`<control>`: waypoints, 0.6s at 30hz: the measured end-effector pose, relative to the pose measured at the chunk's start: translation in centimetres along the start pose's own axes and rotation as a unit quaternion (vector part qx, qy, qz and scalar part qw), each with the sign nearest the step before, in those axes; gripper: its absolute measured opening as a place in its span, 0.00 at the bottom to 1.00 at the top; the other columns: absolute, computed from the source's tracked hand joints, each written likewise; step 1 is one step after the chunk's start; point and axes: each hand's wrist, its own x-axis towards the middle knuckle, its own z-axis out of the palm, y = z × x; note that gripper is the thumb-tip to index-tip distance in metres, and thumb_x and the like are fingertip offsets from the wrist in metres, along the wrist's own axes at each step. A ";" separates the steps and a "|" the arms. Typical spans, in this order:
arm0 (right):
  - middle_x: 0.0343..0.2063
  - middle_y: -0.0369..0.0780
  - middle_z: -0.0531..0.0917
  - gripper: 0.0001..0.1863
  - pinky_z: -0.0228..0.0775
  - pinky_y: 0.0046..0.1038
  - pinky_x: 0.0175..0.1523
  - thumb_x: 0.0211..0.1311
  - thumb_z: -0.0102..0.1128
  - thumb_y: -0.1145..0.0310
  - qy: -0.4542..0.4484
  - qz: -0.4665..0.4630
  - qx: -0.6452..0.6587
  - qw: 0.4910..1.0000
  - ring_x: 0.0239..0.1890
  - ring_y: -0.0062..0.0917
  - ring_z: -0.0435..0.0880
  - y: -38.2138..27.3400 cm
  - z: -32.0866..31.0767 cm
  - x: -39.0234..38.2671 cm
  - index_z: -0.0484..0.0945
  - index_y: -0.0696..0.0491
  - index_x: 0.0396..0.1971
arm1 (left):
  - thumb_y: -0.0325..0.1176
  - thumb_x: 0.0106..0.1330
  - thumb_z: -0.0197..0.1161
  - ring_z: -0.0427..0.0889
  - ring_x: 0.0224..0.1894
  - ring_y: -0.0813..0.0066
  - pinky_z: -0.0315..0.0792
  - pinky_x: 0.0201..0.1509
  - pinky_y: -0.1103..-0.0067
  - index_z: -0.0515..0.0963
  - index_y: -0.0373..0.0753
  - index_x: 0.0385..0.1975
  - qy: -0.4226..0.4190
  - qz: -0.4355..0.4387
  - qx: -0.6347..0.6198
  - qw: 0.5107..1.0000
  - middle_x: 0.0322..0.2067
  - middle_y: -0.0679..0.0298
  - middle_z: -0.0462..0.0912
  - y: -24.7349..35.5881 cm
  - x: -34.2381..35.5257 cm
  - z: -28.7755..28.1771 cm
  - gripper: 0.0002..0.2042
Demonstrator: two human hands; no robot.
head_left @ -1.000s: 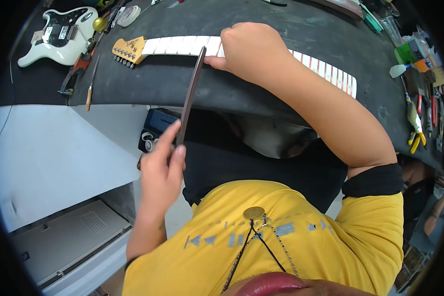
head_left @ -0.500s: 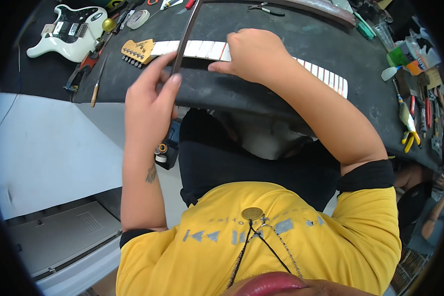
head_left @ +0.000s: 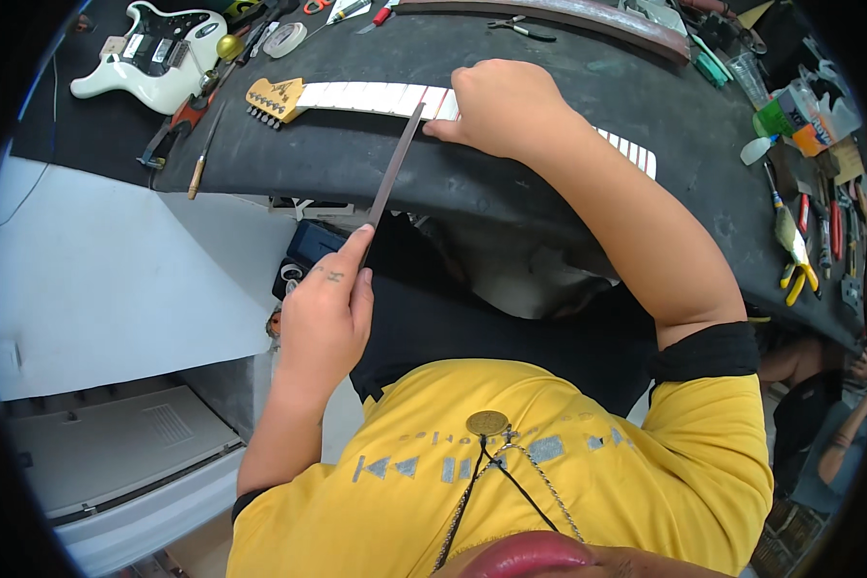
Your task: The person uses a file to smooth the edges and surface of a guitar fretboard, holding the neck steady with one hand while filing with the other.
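Observation:
A guitar neck (head_left: pixel 366 97) lies across the dark bench, its fretboard faced with white strips between the frets and its wooden headstock (head_left: pixel 274 98) at the left. My right hand (head_left: pixel 506 108) is closed around the middle of the neck, thumb at the near edge. In my left hand (head_left: pixel 326 313), off the bench's front edge, is a long thin metal file (head_left: pixel 395 166), gripped at its near end with the index finger along it. The file's far tip reaches the fretboard just left of my right thumb. Its handle end is hidden in my palm.
A white guitar body (head_left: pixel 154 63) rests at the far left, beside a wooden-handled tool (head_left: pixel 202 159) and a tape roll (head_left: pixel 285 39). A long brown bar (head_left: pixel 549 21) and pliers (head_left: pixel 522 30) lie at the back. Yellow-handled pliers (head_left: pixel 798 270) and other tools crowd the right.
My left hand has drawn the file back toward my body, its tip now at the fretboard instead of beyond it. My right hand keeps its hold on the neck.

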 end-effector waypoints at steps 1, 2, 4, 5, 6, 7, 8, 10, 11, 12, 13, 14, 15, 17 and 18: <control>0.35 0.46 0.95 0.31 0.90 0.42 0.49 0.68 0.76 0.35 -0.039 0.016 -0.003 0.999 0.44 0.42 0.97 -0.2 -0.7 0.0 0.96 0.53 0.38 | 0.21 0.77 0.67 0.93 0.46 0.44 0.85 0.51 0.61 0.82 0.39 0.72 0.007 0.018 0.013 1.000 0.46 0.46 0.93 -0.2 -0.1 0.2 0.24; 0.37 0.45 0.96 0.32 0.90 0.42 0.50 0.68 0.76 0.33 -0.078 0.032 -0.007 0.996 0.44 0.42 0.97 -0.5 -1.3 0.0 0.96 0.53 0.39 | 0.23 0.76 0.68 0.92 0.41 0.44 0.85 0.46 0.59 0.82 0.40 0.73 0.013 0.036 0.025 0.999 0.41 0.47 0.92 -0.4 -0.1 0.3 0.25; 0.38 0.45 0.96 0.33 0.91 0.42 0.50 0.68 0.75 0.32 -0.097 0.049 0.000 0.994 0.45 0.41 0.98 -0.4 -1.7 0.0 0.96 0.52 0.40 | 0.23 0.77 0.68 0.92 0.41 0.43 0.85 0.46 0.59 0.82 0.42 0.73 0.005 0.023 0.023 0.999 0.41 0.46 0.92 -0.4 0.7 0.6 0.25; 0.39 0.44 0.96 0.34 0.91 0.42 0.51 0.68 0.74 0.30 -0.116 0.059 0.003 0.991 0.46 0.41 0.98 -0.2 -1.8 0.0 0.96 0.52 0.41 | 0.24 0.77 0.68 0.92 0.41 0.41 0.85 0.47 0.58 0.81 0.43 0.74 0.002 0.005 0.021 1.000 0.41 0.44 0.92 -0.4 1.1 0.8 0.25; 0.39 0.44 0.96 0.34 0.91 0.42 0.51 0.68 0.74 0.30 -0.117 0.065 0.009 0.991 0.46 0.41 0.98 0.0 -2.0 0.0 0.96 0.52 0.41 | 0.24 0.77 0.68 0.92 0.41 0.41 0.85 0.47 0.58 0.81 0.43 0.74 -0.005 0.009 0.023 1.000 0.41 0.44 0.92 -0.2 2.1 0.7 0.25; 0.40 0.44 0.96 0.34 0.91 0.43 0.51 0.68 0.74 0.30 -0.109 0.049 0.011 0.993 0.47 0.40 0.98 0.1 -1.9 -0.1 0.96 0.51 0.42 | 0.23 0.78 0.66 0.92 0.39 0.43 0.84 0.48 0.62 0.82 0.43 0.73 -0.014 -0.002 0.035 0.999 0.42 0.43 0.92 -0.1 3.7 0.9 0.24; 0.42 0.43 0.97 0.33 0.91 0.43 0.51 0.68 0.75 0.30 -0.100 0.034 0.013 0.994 0.49 0.40 0.98 0.2 -1.8 -0.2 0.97 0.50 0.43 | 0.22 0.80 0.64 0.91 0.37 0.45 0.84 0.49 0.65 0.82 0.44 0.73 -0.023 -0.013 0.046 0.999 0.44 0.43 0.92 -0.1 5.7 1.1 0.24; 0.42 0.42 0.97 0.33 0.91 0.43 0.52 0.67 0.75 0.30 -0.098 0.046 0.013 0.994 0.50 0.39 0.98 0.5 -2.0 -0.3 0.97 0.49 0.44 | 0.25 0.82 0.64 0.85 0.29 0.54 0.82 0.44 0.66 0.83 0.46 0.73 -0.020 0.017 0.015 1.000 0.35 0.47 0.90 0.2 11.3 1.6 0.22; 0.42 0.42 0.97 0.33 0.91 0.43 0.53 0.67 0.75 0.31 -0.090 0.045 0.010 0.995 0.51 0.39 0.98 -0.1 -1.9 -0.2 0.97 0.49 0.45 | 0.26 0.81 0.64 0.87 0.36 0.44 0.83 0.47 0.62 0.83 0.43 0.71 -0.038 0.003 0.012 0.999 0.38 0.43 0.90 0.0 13.8 1.5 0.20; 0.42 0.42 0.97 0.33 0.91 0.43 0.53 0.67 0.75 0.31 -0.091 0.054 0.015 0.994 0.51 0.39 0.98 -0.2 -1.7 -0.2 0.97 0.49 0.45 | 0.27 0.81 0.64 0.89 0.40 0.39 0.83 0.49 0.60 0.83 0.42 0.70 -0.062 -0.021 -0.009 0.998 0.41 0.41 0.91 0.4 15.7 1.6 0.20; 0.37 0.42 0.96 0.33 0.90 0.43 0.51 0.66 0.75 0.30 -0.082 0.047 0.021 0.995 0.46 0.41 0.97 -0.5 -1.6 0.0 0.96 0.50 0.41 | 0.28 0.82 0.64 0.90 0.43 0.34 0.83 0.51 0.58 0.83 0.40 0.70 -0.087 -0.051 -0.024 0.995 0.44 0.39 0.92 0.6 17.3 1.4 0.19; 0.32 0.43 0.95 0.34 0.90 0.43 0.49 0.66 0.75 0.30 -0.072 0.040 0.028 0.996 0.42 0.42 0.97 -0.6 -1.4 0.0 0.96 0.52 0.37 | 0.28 0.82 0.64 0.90 0.43 0.34 0.83 0.51 0.58 0.83 0.40 0.70 -0.094 -0.047 -0.022 0.994 0.44 0.39 0.92 0.4 16.4 1.3 0.19; 0.36 0.44 0.96 0.34 0.90 0.43 0.51 0.66 0.76 0.31 -0.041 0.011 0.028 0.999 0.44 0.43 0.97 0.6 -0.6 -0.3 0.96 0.52 0.40 | 0.27 0.82 0.64 0.91 0.43 0.36 0.84 0.51 0.60 0.83 0.40 0.70 -0.084 -0.040 -0.009 0.996 0.45 0.40 0.92 0.4 15.1 1.7 0.20; 0.37 0.45 0.96 0.34 0.90 0.44 0.51 0.66 0.76 0.31 -0.042 0.026 0.032 0.998 0.45 0.43 0.97 0.9 -1.0 -0.7 0.96 0.53 0.40 | 0.25 0.81 0.64 0.93 0.41 0.41 0.85 0.50 0.62 0.82 0.41 0.72 -0.039 0.003 -0.010 0.999 0.44 0.42 0.93 -0.9 10.8 2.2 0.22; 0.38 0.45 0.96 0.34 0.90 0.44 0.52 0.66 0.76 0.31 -0.049 0.037 0.035 0.997 0.46 0.43 0.97 1.2 -1.1 -1.1 0.96 0.53 0.40 | 0.23 0.81 0.64 0.94 0.39 0.44 0.85 0.49 0.63 0.81 0.41 0.74 -0.010 0.046 -0.030 0.998 0.43 0.43 0.93 -1.8 7.9 2.5 0.23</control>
